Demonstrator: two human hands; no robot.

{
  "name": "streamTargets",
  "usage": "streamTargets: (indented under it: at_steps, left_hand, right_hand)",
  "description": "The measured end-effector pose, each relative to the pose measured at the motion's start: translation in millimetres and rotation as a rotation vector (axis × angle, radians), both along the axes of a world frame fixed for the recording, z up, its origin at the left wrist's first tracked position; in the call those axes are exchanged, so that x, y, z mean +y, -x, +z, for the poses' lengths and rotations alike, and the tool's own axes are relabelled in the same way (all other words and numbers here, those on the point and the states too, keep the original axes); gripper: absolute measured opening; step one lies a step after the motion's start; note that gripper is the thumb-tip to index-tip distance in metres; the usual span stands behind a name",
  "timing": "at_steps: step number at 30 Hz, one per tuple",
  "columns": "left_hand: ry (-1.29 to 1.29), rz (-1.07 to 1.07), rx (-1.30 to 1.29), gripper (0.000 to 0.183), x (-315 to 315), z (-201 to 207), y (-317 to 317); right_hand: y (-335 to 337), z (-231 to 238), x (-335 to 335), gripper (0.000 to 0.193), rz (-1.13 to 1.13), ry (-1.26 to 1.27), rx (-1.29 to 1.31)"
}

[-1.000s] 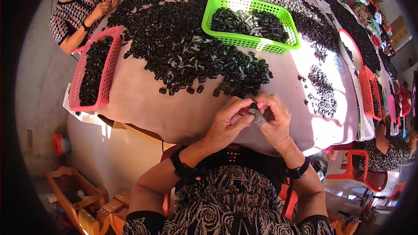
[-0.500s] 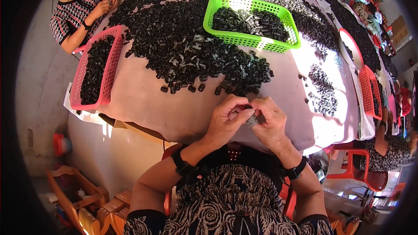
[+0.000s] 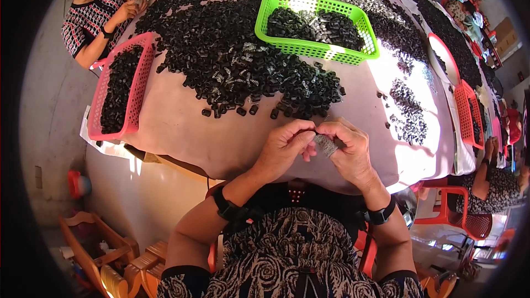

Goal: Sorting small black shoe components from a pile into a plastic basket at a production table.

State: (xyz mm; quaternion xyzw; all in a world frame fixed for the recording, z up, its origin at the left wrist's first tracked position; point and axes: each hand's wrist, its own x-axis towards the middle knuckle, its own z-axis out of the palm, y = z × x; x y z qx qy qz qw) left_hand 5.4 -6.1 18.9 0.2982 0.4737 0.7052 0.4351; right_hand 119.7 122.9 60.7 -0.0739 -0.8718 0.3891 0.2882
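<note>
My left hand [image 3: 282,149] and my right hand [image 3: 353,152] meet over the near edge of the table, fingertips touching. Thumb and forefinger of each are pinched together. Whatever lies between the tips is tiny, dark and mostly covered by the fingers. A grey knitted-looking wrap [image 3: 326,145] shows at the fingers of my right hand. Just beyond the fingertips spreads a large heap of small black cylindrical parts [image 3: 221,72]. Several shiny metal coil springs [image 3: 234,81] lie among them.
A green plastic basket [image 3: 317,55] with black parts stands beyond my hands. At the left is a pink basket [image 3: 144,72] holding more, near a seated co-worker [image 3: 96,16]. To the right are a smaller part pile [image 3: 408,113], a red basket [image 3: 467,111] and a red chair [image 3: 443,209].
My right hand has turned and shifted slightly right, so the grey wrap shows more fully. The fingertips of both hands stay together, and the dark piece between them is less visible.
</note>
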Motion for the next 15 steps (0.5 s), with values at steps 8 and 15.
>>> streamTargets:
  at_steps: [8,15]
  left_hand:
    - [-0.002,-0.048,0.034,0.021,1,-8,7]
    - [0.014,0.100,0.051,0.020,4,-9,9]
  right_hand:
    - [-4,-15,44,0.020,-0.187,0.235,-0.060]
    - [4,-22,56,0.027,-0.040,0.047,-0.143]
